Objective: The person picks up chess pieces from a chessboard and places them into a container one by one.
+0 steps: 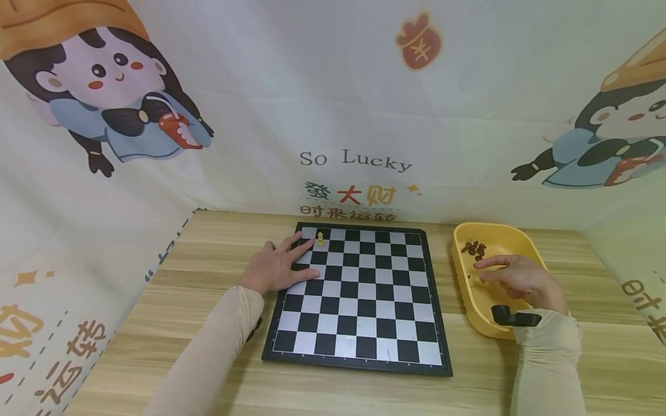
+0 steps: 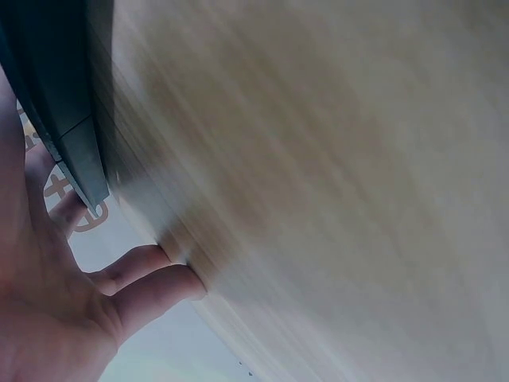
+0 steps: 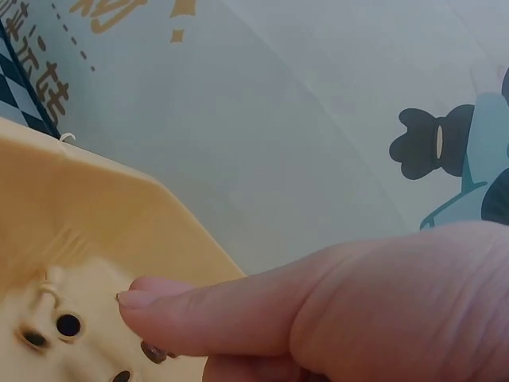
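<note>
My left hand point(image 1: 276, 267) lies spread across the left edge of a black-and-white chessboard point(image 1: 359, 292). Its thumb reaches over the squares, and one fingertip points close beside a small gold chess piece point(image 1: 319, 238) standing near the far left corner. Seen from the left wrist, two of its fingers point(image 2: 155, 294) extend past the dark board side toward the tabletop. My right hand point(image 1: 522, 280) is inside a yellow basket point(image 1: 499, 325), index finger extended beside a cluster of dark brown pieces point(image 1: 472, 249). In the right wrist view a brown piece point(image 3: 153, 352) shows just under the thumb.
Pale pieces with black round bases point(image 3: 68, 325) lie in the basket. The wood-grain table point(image 1: 171, 300) carries board and basket side by side. A printed cloth point(image 1: 260, 86) stands behind and at both sides, meeting the table's far edge.
</note>
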`<state>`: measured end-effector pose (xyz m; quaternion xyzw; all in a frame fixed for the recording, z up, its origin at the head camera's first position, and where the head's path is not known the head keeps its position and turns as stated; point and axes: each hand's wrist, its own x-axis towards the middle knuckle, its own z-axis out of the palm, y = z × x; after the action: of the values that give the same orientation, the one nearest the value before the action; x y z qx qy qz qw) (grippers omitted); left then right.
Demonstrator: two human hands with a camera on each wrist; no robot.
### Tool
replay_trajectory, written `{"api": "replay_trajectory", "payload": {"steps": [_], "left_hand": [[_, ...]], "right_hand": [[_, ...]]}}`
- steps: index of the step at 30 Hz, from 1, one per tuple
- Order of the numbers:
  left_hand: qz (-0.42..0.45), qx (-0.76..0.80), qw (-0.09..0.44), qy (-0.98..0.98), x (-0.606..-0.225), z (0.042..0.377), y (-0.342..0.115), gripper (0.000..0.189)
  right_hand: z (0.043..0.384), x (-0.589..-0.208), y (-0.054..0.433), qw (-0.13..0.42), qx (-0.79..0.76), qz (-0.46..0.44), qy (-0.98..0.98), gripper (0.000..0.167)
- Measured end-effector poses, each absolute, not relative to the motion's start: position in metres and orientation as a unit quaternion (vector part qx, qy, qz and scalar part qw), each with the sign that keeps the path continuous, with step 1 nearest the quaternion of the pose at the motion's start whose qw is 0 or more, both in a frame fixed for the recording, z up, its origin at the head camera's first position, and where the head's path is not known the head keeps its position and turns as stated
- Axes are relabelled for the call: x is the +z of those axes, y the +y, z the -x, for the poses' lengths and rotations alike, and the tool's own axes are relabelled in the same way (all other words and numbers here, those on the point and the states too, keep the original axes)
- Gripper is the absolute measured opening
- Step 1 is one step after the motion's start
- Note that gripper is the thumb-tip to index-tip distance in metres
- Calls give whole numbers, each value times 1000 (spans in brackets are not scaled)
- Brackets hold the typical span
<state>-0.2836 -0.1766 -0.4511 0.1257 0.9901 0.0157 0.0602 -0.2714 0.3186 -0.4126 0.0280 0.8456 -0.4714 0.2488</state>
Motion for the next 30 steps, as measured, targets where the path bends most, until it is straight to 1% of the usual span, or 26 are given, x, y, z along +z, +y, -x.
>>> {"api": "replay_trajectory", "payload": {"steps": [7, 13, 19, 21, 24, 30], "left_hand": [[-126, 14, 59, 990, -452, 283, -176, 88], [-124, 11, 63, 990, -452, 283, -174, 88], [-122, 11, 63, 991, -452, 283, -174, 89], [-121, 10, 63, 991, -452, 283, -175, 88], [-123, 8, 63, 990, -451, 283, -175, 88], [-127, 2, 60, 990, -449, 282, -176, 88]], "right_hand": [[271, -408, 317, 241, -471, -24, 848, 46], [266, -401, 314, 217, -472, -17, 854, 48], [261, -390, 313, 181, -474, 9, 861, 39], [260, -386, 311, 171, -469, 16, 866, 41], [259, -381, 306, 164, -456, 17, 874, 48], [259, -377, 297, 168, -465, 12, 869, 55]]}}
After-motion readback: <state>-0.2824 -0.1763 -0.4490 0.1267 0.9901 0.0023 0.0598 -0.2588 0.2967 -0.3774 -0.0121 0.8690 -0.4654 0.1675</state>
